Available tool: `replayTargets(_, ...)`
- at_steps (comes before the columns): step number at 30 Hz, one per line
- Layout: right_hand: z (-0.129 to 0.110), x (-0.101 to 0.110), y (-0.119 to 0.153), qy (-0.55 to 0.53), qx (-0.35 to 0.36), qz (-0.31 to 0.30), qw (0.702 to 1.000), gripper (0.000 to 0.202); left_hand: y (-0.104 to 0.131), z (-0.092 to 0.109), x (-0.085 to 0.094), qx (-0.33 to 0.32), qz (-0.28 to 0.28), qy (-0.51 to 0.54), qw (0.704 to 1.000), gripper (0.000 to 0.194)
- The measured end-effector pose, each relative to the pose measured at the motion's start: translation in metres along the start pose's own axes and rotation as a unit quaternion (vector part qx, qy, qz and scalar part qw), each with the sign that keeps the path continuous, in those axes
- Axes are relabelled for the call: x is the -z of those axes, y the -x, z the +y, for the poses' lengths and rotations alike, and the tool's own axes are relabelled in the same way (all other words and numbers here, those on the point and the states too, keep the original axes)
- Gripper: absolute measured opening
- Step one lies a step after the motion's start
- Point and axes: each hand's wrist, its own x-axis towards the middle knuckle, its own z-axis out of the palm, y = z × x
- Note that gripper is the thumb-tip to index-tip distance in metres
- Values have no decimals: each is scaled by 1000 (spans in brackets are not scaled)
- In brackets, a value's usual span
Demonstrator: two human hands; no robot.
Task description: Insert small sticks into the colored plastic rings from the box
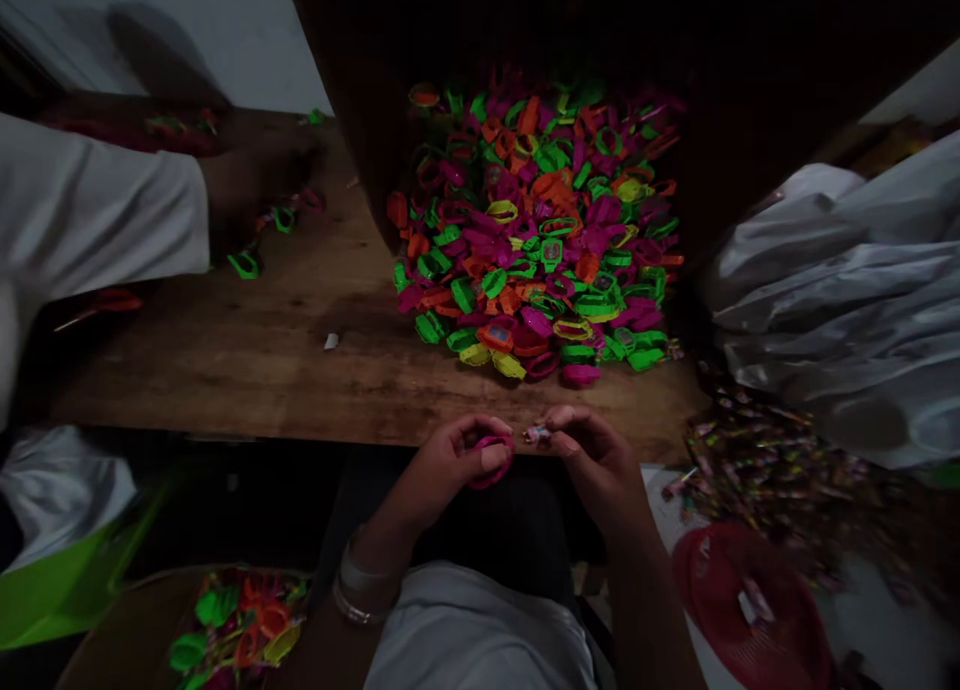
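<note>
Pink watch (491,464): curved loop, pinched by left hand (448,462). Right hand (598,462) pinches small wrapper (536,435), 3 o'clock. Wooden table (247,380) edge, 9 o'clock. Pile (540,260), 12 o'clock.

pile (540,250) on table (225,370), wrappers (765,460) right, box (112,630) lower left

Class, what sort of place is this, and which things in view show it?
Probably a small workshop: a heap of bright plastic watch-shaped bands lies on a wooden bench, small shiny pieces are piled to its right, and another person's sleeve reaches over the same bench.
</note>
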Motion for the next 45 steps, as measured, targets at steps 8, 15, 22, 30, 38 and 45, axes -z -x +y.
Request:
replayTargets(8,7,-3,-3,25,-54,-32,998,17,-1,1,-2,29,-55,-36,997,30)
replayTargets(15,1,-2,-5,112,4,-58,992,5,-6,1,-5,26,10,-94,995,34)
replayTargets(22,-21,-3,0,280,150,-145,937,28,-1,-7,-11,75,4,72,995,39)
replayTargets(30,0,3,-6,278,69,-155,945,22,5,-33,-2,105,22,-8,994,52)
replayTargets(38,15,-18,-5,-25,20,-68,997,48,-8,11,85,-141,100,-150,974,31)
replayTargets(45,29,37,-10,163,27,83,983,30,-27,24,103,-182,259,147,937,31)
